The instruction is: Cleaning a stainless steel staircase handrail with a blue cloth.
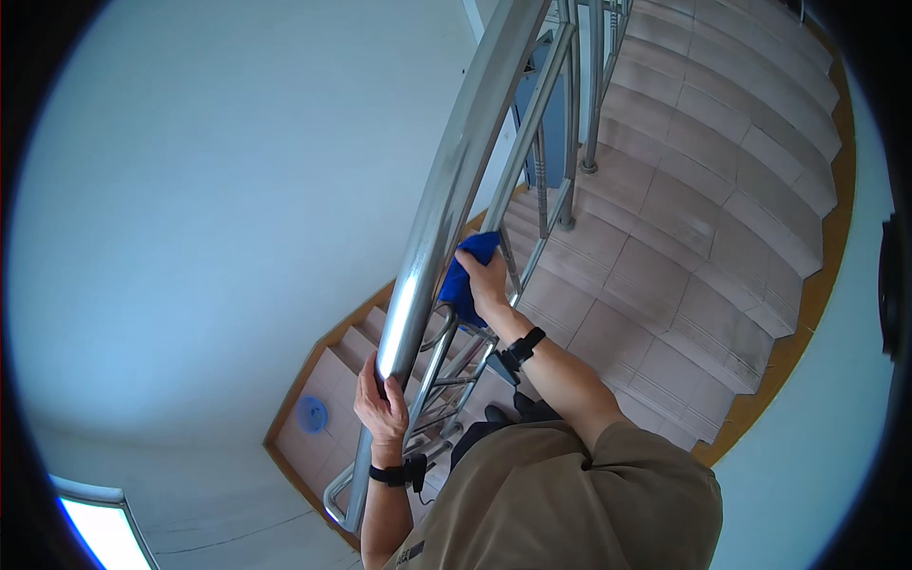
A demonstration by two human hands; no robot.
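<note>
A thick, shiny steel handrail [439, 209] slants from the top of the view down toward my body. My left hand [381, 408] wraps round its lower part, thumb on the near side. Further up, on the rail's right side, my right hand [486, 283] grips a blue cloth [458, 293]. The cloth is bunched against a thinner steel bar [521, 157] running beside the handrail. My right fingertips are partly hidden by the cloth. Each wrist carries a black strap with a small device.
Tiled stairs [684, 209] with an orange-brown border rise on the right. Bent tubes and posts of the railing [446, 380] stand close to my legs. On a lower landing sits a blue basin [312, 414]. A pale wall [218, 190] fills the left, with a bright window [104, 532] below.
</note>
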